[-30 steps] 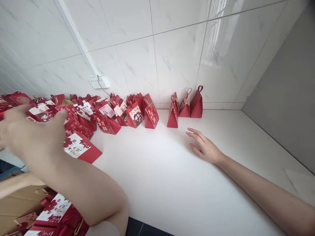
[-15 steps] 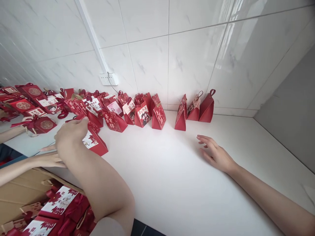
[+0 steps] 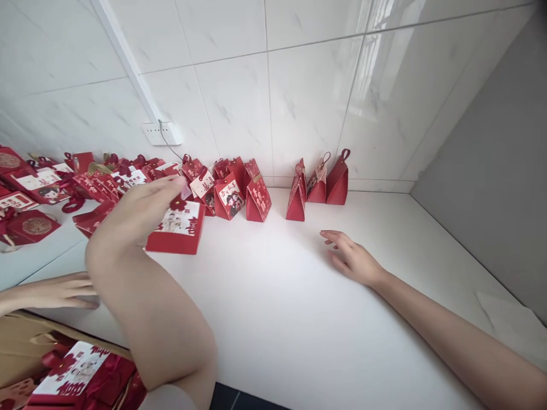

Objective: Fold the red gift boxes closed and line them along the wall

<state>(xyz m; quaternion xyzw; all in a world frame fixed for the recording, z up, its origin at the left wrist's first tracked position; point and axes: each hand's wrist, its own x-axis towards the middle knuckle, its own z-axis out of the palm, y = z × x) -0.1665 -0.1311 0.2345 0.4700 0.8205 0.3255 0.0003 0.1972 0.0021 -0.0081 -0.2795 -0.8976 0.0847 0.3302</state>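
Red card box (image 3: 177, 230), white printed panel on top: held by the left hand (image 3: 137, 213), fingers closed over its top and its 9 o'clock edge. It sits low over the table (image 3: 277, 319); whether its base touches the surface cannot be told.

Change over the last second:
- The left hand was reaching into the pile at 9 o'clock with nothing in it. Half a second ago it had closed on the box at the pile's near edge.
- The box has now travelled toward 3 o'clock and is just in front of the row of standing bags (image 3: 231, 193).
- The right hand (image 3: 352, 259) has not shifted. It rests palm down on the table at 3 o'clock of the box, well apart from it, fingers loosely spread and holding nothing.

Judgement: the box is taken from the pile and is in transit, not yet set down.

Surroundings: three more bags stand apart (image 3: 318, 185) against the tiled wall (image 3: 299, 97) at 2 o'clock. Another person's hand (image 3: 64, 290) lies flat on the table edge at 7 o'clock, beside a carton (image 3: 25, 341) containing similar boxes.
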